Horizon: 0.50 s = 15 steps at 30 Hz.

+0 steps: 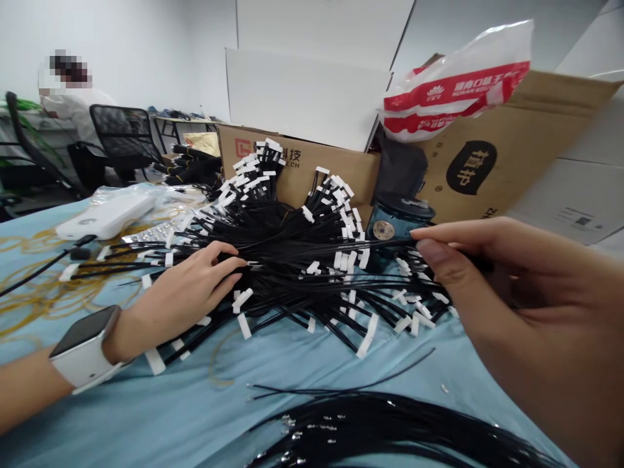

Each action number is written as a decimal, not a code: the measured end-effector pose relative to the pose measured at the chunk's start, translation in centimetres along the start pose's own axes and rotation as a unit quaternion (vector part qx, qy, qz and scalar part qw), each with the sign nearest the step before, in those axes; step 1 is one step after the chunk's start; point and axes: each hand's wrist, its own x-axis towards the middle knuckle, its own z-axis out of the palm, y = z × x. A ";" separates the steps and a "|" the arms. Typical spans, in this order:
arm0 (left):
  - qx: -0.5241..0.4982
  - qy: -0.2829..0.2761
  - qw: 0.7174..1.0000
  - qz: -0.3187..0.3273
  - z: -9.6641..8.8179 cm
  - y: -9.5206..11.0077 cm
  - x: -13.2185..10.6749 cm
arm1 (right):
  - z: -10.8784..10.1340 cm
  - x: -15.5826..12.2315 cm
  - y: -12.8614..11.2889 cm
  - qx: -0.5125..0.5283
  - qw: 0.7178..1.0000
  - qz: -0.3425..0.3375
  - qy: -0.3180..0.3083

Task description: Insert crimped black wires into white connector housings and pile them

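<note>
The black wires (pixel 292 273) are glossy plastic, their white tags (pixel 244 325) matt — the cloth (pixel 146 416) smooth, the box (pixel 331 175) brown cardboard.

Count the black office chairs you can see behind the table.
2: a mesh-backed office chair beside the seated person, and another office chair at the far left. More may be hidden.

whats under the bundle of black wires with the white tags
The black wires lie on a light blue cloth, seen only around the pile's edges; whatever lies under its middle is covered and cannot be seen.

Wire bundle (pixel 287 260) before cardboard box (pixel 322 175)
</note>
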 end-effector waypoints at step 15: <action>-0.063 -0.030 0.998 -0.002 0.0 -0.3 -0.1 | 0.6 -0.4 -1.6 -0.021 0.991 -0.096 0.096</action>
